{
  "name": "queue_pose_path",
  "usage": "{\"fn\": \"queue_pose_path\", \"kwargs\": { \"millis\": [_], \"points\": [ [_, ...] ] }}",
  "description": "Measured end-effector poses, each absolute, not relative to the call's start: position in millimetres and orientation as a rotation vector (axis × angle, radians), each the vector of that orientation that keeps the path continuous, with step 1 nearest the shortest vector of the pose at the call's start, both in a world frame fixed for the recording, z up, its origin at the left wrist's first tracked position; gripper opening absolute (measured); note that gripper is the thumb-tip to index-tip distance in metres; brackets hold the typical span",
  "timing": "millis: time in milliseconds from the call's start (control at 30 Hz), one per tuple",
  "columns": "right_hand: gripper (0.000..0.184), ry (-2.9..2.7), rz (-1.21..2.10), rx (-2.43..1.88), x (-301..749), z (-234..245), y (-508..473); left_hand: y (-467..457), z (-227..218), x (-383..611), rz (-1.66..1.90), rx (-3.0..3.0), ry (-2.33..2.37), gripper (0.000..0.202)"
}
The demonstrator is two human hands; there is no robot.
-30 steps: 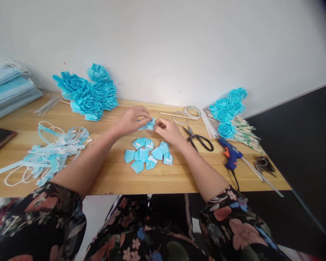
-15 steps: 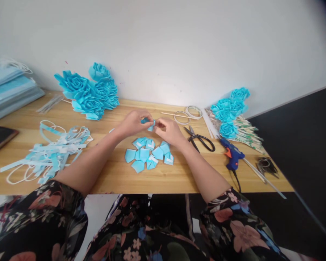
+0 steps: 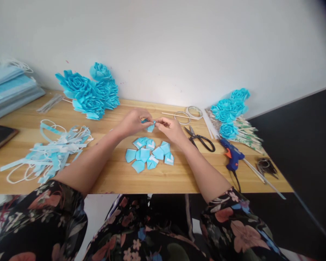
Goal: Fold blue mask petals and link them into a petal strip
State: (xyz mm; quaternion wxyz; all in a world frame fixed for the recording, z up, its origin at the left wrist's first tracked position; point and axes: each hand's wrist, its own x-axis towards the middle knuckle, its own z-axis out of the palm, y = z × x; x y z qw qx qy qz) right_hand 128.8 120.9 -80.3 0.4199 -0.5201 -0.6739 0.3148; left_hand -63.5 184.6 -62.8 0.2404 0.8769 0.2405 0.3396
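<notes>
Between my two hands, above the table, is a small folded blue petal. My left hand is closed, pinching it from the left, and partly covers it. The fingertips of my right hand are pinched at its upper right corner. Just below on the wood lies a loose cluster of similar folded blue petals, several with white tape strips on them. They look like cut mask fabric.
Blue flowers stand at the back left, more at the right. Cut strips and ear loops, a phone and stacked masks lie left. Scissors, tape rolls and a blue glue gun lie right.
My right fingers have shifted slightly at the petal's corner, and more of the petal shows between my hands. The things on the table have stayed put.
</notes>
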Motion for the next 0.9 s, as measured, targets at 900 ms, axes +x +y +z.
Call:
{"fn": "queue_pose_path", "kwargs": {
  "millis": [900],
  "points": [
    [0.024,-1.673,0.722,-1.337,129.3,-78.4,119.8,186.5,-62.4,-69.7,0.739,2.168,0.864,0.031]
  ]
}}
